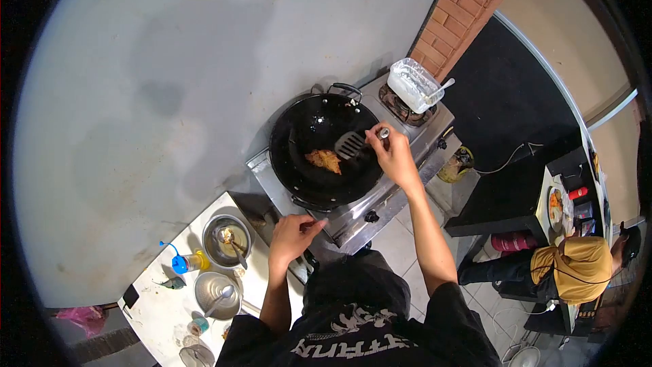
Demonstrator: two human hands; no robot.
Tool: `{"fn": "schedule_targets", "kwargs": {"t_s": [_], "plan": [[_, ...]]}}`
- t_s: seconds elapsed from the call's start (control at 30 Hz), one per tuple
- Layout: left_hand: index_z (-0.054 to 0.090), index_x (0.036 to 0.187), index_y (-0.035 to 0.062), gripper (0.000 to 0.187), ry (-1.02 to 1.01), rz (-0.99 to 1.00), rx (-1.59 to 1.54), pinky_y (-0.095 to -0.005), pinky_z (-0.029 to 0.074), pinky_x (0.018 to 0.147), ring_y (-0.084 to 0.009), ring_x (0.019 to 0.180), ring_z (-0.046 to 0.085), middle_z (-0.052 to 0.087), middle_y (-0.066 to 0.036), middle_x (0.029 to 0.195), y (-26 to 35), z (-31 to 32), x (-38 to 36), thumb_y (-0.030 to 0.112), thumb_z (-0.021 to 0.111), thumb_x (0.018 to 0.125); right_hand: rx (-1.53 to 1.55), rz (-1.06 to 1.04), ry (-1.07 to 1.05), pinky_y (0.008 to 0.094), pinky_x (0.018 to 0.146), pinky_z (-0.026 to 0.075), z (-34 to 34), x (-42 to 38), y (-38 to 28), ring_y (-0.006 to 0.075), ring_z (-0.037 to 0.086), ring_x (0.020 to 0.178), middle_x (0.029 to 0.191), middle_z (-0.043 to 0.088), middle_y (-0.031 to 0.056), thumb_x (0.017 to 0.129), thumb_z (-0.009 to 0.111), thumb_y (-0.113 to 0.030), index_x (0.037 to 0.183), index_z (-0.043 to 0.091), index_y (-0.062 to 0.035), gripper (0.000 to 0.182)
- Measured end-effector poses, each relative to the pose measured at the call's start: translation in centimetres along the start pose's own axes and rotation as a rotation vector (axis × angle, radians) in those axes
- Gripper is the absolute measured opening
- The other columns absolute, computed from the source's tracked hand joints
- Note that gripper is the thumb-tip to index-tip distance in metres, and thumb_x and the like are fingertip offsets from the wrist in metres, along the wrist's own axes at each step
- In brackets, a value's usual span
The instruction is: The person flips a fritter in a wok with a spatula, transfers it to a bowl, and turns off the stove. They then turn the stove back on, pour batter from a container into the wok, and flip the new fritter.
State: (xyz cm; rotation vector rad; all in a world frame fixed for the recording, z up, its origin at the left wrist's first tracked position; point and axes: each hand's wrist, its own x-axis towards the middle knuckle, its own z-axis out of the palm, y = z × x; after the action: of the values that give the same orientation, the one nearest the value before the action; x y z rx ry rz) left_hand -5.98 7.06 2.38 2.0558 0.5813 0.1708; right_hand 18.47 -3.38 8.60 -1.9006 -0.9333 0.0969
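A slotted spatula (350,144) is gripped by its handle in my right hand (394,153), whose fingers close around it near the wok's right rim. Its slotted head is inside the black wok (309,183), beside a browned fried piece of food (324,160). My left hand (293,236) is at the stove's near left corner, just below the wok's near handle (309,204). Its thumb stands apart from loosely bent fingers, and I see nothing held. The wok sits on a steel gas stove (356,214).
A white-coated plastic container (411,85) with a spoon stands on the other burner. Left, a white table (159,299) bears two metal bowls with spoons, including one bowl (212,248), and an oil bottle (190,262). A person in a yellow top (577,268) stands at right.
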Motion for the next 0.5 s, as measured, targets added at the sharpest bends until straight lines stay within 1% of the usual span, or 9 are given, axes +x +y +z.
{"fn": "schedule_targets", "kwargs": {"t_s": [0.07, 0.1, 0.2, 0.27, 0.3, 0.37, 0.4, 0.47, 0.5], "plan": [[0.069, 0.080, 0.0012, 0.038, -0.081, 0.005, 0.020, -0.0365, 0.047, 0.057, -0.0310, 0.060, 0.064, 0.063, -0.016, 0.065, 0.0, 0.9, -0.1, 0.039, 0.068, 0.085, -0.023, -0.009, -0.044, 0.0328, 0.051, 0.038, -0.9, -0.4, -0.1, 0.0163, 0.044, 0.051, 0.059, 0.049, 0.0145, 0.091, 0.064, -0.012, 0.089, 0.057, 0.0015, 0.015], [0.070, 0.085, 0.0013, 0.038, -0.229, 0.085, 0.004, -0.0353, 0.049, 0.061, -0.0281, 0.063, 0.065, 0.065, -0.016, 0.069, 0.0, 2.3, -0.1, 0.039, 0.066, 0.087, -0.043, -0.018, -0.081, 0.0338, 0.051, 0.038, -1.1, -0.4, -0.2, 0.0169, 0.044, 0.051, 0.059, 0.048, 0.0147, 0.090, 0.064, -0.012, 0.091, 0.057, 0.0014, 0.015], [0.070, 0.095, 0.0023, 0.042, -0.476, 0.289, -0.105, -0.0344, 0.052, 0.068, -0.0270, 0.070, 0.068, 0.069, -0.015, 0.078, -1.6, 10.6, 0.1, 0.043, 0.064, 0.089, -0.061, -0.023, -0.125, 0.0355, 0.052, 0.039, -1.2, -0.5, -0.3, 0.0186, 0.046, 0.052, 0.059, 0.048, 0.0155, 0.090, 0.065, -0.013, 0.092, 0.057, 0.0016, 0.016], [0.066, 0.085, -0.0003, 0.059, -0.479, 0.220, -0.055, -0.0418, 0.050, 0.071, -0.0318, 0.071, 0.067, 0.067, -0.016, 0.071, -0.9, 15.5, 0.6, 0.058, 0.056, 0.087, -0.064, 0.018, -0.159, 0.0358, 0.053, 0.039, -0.9, -0.6, -0.5, 0.0195, 0.047, 0.052, 0.060, 0.049, 0.0161, 0.090, 0.065, -0.013, 0.092, 0.057, 0.0018, 0.017], [0.066, 0.085, -0.0003, 0.059, -0.475, 0.218, -0.059, -0.0418, 0.050, 0.071, -0.0318, 0.071, 0.067, 0.067, -0.016, 0.071, -1.5, 18.0, 1.3, 0.058, 0.056, 0.087, -0.065, 0.053, -0.185, 0.0360, 0.053, 0.040, -0.8, -0.5, -0.5, 0.0204, 0.048, 0.053, 0.061, 0.050, 0.0167, 0.090, 0.065, -0.014, 0.093, 0.057, 0.0019, 0.018], [0.068, 0.089, 0.0012, 0.058, -0.653, -0.175, -0.021, -0.0374, 0.053, 0.072, -0.0253, 0.072, 0.069, 0.069, -0.011, 0.070, -3.3, 22.7, 2.8, 0.057, 0.053, 0.090, -0.058, 0.020, -0.204, 0.0364, 0.054, 0.040, -0.4, -0.6, 0.5, 0.0218, 0.050, 0.053, 0.062, 0.052, 0.0180, 0.089, 0.065, -0.014, 0.093, 0.057, 0.0020, 0.018], [0.068, 0.089, 0.0012, 0.058, -0.646, -0.173, -0.028, -0.0374, 0.053, 0.072, -0.0253, 0.072, 0.069, 0.069, -0.011, 0.070, -3.8, 23.9, 3.0, 0.057, 0.053, 0.090, -0.032, -0.025, -0.200, 0.0371, 0.053, 0.040, -0.3, -0.7, 0.6, 0.0229, 0.050, 0.053, 0.063, 0.052, 0.0186, 0.089, 0.065, -0.014, 0.093, 0.057, 0.0020, 0.018], [0.060, 0.065, 0.0021, 0.066, -0.390, -0.147, -0.123, -0.0411, 0.052, 0.071, -0.0288, 0.062, 0.068, 0.064, -0.010, 0.055, -3.7, 25.5, 2.8, 0.060, 0.044, 0.092, -0.022, -0.062, -0.221, 0.0381, 0.054, 0.041, -0.8, -0.7, 0.3, 0.0273, 0.053, 0.055, 0.066, 0.055, 0.0202, 0.090, 0.064, -0.014, 0.092, 0.056, 0.0023, 0.018], [0.060, 0.065, 0.0021, 0.066, -0.384, -0.151, -0.128, -0.0411, 0.052, 0.071, -0.0288, 0.062, 0.068, 0.064, -0.010, 0.055, -3.9, 26.0, 3.0, 0.060, 0.044, 0.092, -0.022, -0.066, -0.228, 0.0381, 0.054, 0.041, -1.1, -0.7, 0.3, 0.0273, 0.053, 0.055, 0.066, 0.055, 0.0202, 0.090, 0.064, -0.014, 0.092, 0.056, 0.0023, 0.018]]}}
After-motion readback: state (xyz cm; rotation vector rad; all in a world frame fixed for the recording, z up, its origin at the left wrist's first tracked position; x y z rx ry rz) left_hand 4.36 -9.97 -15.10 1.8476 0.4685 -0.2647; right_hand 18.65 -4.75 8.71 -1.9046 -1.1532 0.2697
